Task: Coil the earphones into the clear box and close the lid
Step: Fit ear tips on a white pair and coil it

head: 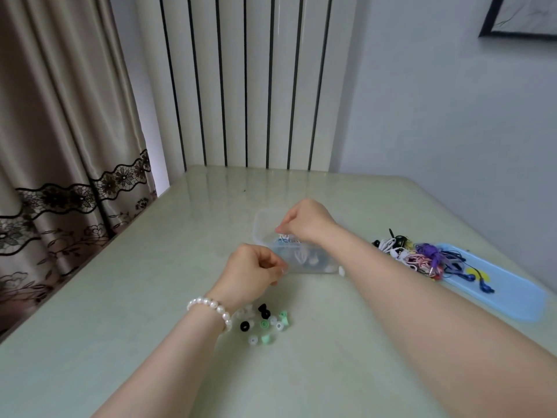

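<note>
The small clear plastic box (265,224) sits between the two hands, its lid seemingly open toward the far side. White earphones (301,254) already lie inside, so coiling looks nearly done and closing remains. The right hand (307,221) pinches something small just above the box; the left hand (253,273) pinches at its near corner. Blue lettering beneath the right hand is too blurred to read. Rubber ear tips (265,322) lie scattered behind the left wrist.
</note>
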### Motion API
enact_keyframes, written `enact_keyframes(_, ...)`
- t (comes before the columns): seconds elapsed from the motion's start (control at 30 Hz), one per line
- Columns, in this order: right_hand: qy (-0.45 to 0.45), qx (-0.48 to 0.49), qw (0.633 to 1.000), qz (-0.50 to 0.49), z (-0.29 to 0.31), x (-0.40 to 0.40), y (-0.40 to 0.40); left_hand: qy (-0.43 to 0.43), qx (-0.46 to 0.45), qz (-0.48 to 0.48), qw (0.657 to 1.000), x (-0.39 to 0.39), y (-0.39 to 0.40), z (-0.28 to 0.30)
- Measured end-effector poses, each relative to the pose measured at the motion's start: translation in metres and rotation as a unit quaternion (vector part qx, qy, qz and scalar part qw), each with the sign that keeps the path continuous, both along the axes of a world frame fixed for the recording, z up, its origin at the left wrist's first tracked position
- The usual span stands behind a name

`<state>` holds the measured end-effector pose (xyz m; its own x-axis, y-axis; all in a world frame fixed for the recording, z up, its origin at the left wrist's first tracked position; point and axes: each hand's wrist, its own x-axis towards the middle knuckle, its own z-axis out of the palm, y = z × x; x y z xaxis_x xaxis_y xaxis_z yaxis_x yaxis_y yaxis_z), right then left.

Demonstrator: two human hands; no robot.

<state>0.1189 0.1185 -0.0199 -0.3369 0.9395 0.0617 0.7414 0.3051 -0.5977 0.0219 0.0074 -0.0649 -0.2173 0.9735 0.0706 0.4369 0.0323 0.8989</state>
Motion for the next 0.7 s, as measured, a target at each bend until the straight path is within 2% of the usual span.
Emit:
enact_keyframes(0.17, -0.002, 0.039, 0.999, -0.010, 0.023, 0.055, 0.001, 0.022, 0.008, -0.032, 0.999, 0.004, 0.001, -0.004)
enact_keyframes(0.3, -0.024, -0.006, 1.000, -0.005, 0.028, 0.111, 0.004, 0.042, 0.013, -0.073, 0.996, 0.012, 0.000, -0.008)
enact_keyframes(0.47, -0.100, -0.032, 0.994, 0.000, 0.004, 0.144, -0.001, 0.094, 0.006, -0.106, 0.990, 0.023, 0.000, -0.013)
enact_keyframes(0.53, -0.149, 0.007, 0.989, -0.014, -0.012, 0.146, 0.000, 0.108, 0.005, -0.104, 0.989, 0.025, 0.001, -0.014)
enact_keyframes(0.63, -0.257, 0.099, 0.961, -0.016, -0.029, 0.145, 0.000, 0.123, 0.006, -0.100, 0.987, 0.023, 0.001, -0.014)
enact_keyframes(0.7, -0.288, 0.129, 0.949, -0.013, -0.035, 0.143, -0.002, 0.123, 0.009, -0.095, 0.988, 0.019, 0.001, -0.013)
